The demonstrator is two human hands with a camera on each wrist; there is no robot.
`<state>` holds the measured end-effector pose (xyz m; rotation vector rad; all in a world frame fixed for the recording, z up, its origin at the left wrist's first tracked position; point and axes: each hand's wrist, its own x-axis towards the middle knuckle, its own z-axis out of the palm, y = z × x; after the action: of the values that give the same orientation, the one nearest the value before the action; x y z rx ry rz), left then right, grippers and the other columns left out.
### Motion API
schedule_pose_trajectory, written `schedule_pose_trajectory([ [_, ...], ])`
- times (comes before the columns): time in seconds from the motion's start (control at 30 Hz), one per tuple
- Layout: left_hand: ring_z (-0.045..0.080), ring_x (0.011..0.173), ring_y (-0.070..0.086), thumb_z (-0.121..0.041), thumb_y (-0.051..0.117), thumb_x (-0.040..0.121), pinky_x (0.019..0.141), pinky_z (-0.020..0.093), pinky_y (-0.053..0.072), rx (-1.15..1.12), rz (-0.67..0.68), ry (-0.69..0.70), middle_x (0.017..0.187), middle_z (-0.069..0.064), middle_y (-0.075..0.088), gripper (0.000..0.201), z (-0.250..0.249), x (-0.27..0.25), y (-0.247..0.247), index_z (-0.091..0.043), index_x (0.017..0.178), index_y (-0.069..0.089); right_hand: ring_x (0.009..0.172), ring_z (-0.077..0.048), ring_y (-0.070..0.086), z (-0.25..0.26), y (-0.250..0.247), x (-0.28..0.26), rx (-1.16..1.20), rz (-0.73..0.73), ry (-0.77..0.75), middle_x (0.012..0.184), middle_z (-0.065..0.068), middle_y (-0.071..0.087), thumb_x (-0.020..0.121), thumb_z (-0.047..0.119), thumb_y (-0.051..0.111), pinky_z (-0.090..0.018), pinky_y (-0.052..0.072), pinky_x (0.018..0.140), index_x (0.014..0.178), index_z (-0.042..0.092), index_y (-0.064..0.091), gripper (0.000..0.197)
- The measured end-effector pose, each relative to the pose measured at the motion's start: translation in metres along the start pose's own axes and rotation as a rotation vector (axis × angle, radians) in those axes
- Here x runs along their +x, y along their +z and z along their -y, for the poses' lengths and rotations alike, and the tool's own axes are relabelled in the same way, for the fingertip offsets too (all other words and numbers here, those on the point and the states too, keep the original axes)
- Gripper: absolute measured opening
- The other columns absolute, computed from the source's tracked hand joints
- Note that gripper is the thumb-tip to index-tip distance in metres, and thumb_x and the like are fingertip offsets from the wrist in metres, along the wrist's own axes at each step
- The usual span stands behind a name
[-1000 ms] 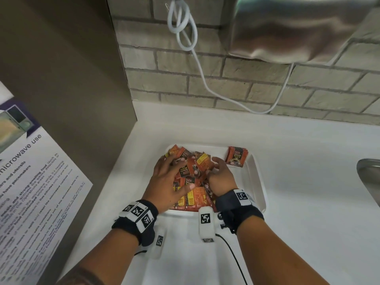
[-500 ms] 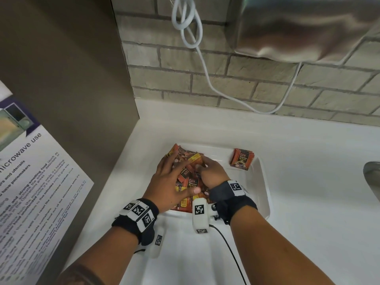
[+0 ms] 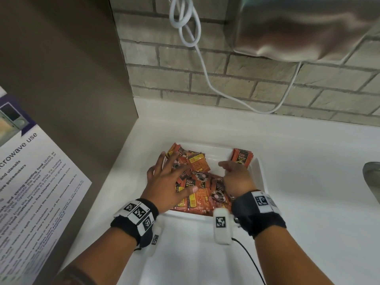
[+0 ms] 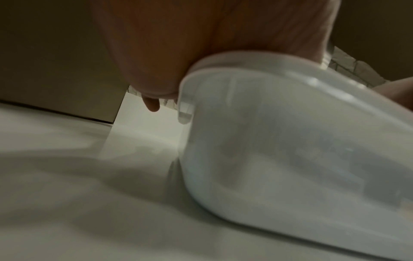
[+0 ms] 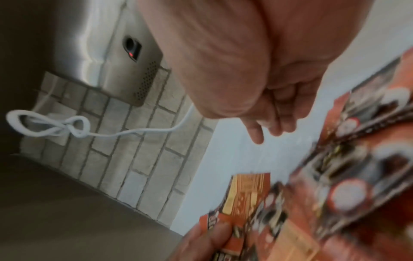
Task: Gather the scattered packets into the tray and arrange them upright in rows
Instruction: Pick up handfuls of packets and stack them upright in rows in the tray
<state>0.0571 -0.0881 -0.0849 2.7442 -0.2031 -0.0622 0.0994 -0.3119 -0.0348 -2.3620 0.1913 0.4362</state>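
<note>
A white tray [image 3: 260, 177] sits on the white counter, and its near wall fills the left wrist view [image 4: 290, 141]. A loose pile of orange packets [image 3: 198, 171] lies in its left and middle part, blurred in the right wrist view [image 5: 335, 194]. A few packets [image 3: 242, 158] stand upright in the back right corner. My left hand [image 3: 170, 177] presses flat on the pile with its fingers spread. My right hand [image 3: 232, 173] hovers just in front of the upright packets; its fingers [image 5: 277, 127] hang loosely curled and hold nothing.
A steel hand dryer [image 3: 308, 27] hangs on the brick wall above, with a looped white cable [image 3: 196, 48] beside it. A brown panel with a microwave notice [image 3: 30, 182] closes off the left. A metal sink edge [image 3: 372, 177] shows at the right.
My right hand has left the pile and moved right and back, toward the upright packets in the corner. My left hand stays on the pile.
</note>
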Motion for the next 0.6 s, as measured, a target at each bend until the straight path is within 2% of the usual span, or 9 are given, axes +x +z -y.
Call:
schedule_pose_trajectory([
  [0.07,0.021,0.155,-0.016,-0.091,0.029,0.076,0.119,0.059,0.011,-0.009,0.010,-0.012,0.170,-0.010,-0.002,0.084,0.000,-0.001,0.000,-0.048,0.148,0.038,0.122,-0.022,0.058,-0.016,-0.010,-0.009,-0.102,0.001,0.023,0.140,-0.001,0.057,0.091,0.005,0.056,-0.031,0.046,0.104,0.132,0.018,0.059,0.042],
  [0.13,0.021,0.155,-0.015,-0.091,0.027,0.075,0.119,0.059,0.012,-0.007,0.017,-0.018,0.170,-0.011,-0.001,0.085,-0.001,-0.001,0.000,-0.048,0.148,0.038,0.112,-0.022,0.063,-0.026,-0.016,-0.019,-0.274,0.066,0.029,0.128,-0.003,0.065,0.094,0.016,0.055,-0.030,0.049,0.098,0.126,0.019,0.061,0.033],
  [0.2,0.020,0.155,-0.014,-0.091,0.028,0.075,0.118,0.059,0.013,-0.011,0.012,-0.020,0.170,-0.011,-0.001,0.084,-0.001,-0.001,0.001,-0.049,0.148,0.038,0.113,-0.022,0.062,-0.027,-0.016,-0.029,-0.406,0.139,0.042,0.126,-0.003,0.065,0.096,0.022,0.052,-0.031,0.048,0.099,0.129,0.019,0.056,0.033],
  [0.3,0.018,0.154,-0.015,-0.091,0.028,0.074,0.118,0.059,0.015,-0.012,0.019,-0.028,0.169,-0.013,-0.002,0.084,0.000,-0.001,0.001,-0.050,0.147,0.037,0.124,-0.028,0.053,-0.025,-0.009,-0.034,-0.384,0.140,0.074,0.137,-0.008,0.051,0.095,0.026,0.054,-0.041,0.043,0.109,0.142,0.022,0.043,0.048],
  [0.37,0.019,0.155,-0.013,-0.091,0.029,0.074,0.117,0.060,0.015,-0.021,0.012,-0.028,0.169,-0.012,0.001,0.084,-0.001,-0.001,0.001,-0.049,0.146,0.040,0.117,-0.029,0.059,-0.023,-0.007,-0.032,-0.325,0.121,0.081,0.136,-0.009,0.050,0.093,0.029,0.054,-0.044,0.048,0.105,0.139,0.023,0.046,0.047],
  [0.47,0.021,0.155,-0.009,-0.090,0.030,0.074,0.116,0.060,0.016,-0.041,-0.001,-0.024,0.169,-0.012,0.004,0.084,-0.004,-0.002,0.000,-0.048,0.146,0.043,0.108,-0.023,0.063,-0.016,-0.010,-0.033,-0.320,0.141,0.070,0.128,-0.007,0.060,0.095,0.027,0.051,-0.039,0.052,0.100,0.127,0.018,0.060,0.034],
  [0.6,0.019,0.154,-0.010,-0.094,0.026,0.072,0.117,0.059,0.014,-0.051,0.016,-0.026,0.168,-0.014,-0.002,0.089,-0.006,-0.004,-0.003,-0.049,0.148,0.039,0.121,-0.026,0.054,-0.017,-0.018,-0.034,-0.400,0.117,0.087,0.131,-0.010,0.055,0.101,0.025,0.048,-0.035,0.042,0.108,0.131,0.012,0.057,0.034],
])
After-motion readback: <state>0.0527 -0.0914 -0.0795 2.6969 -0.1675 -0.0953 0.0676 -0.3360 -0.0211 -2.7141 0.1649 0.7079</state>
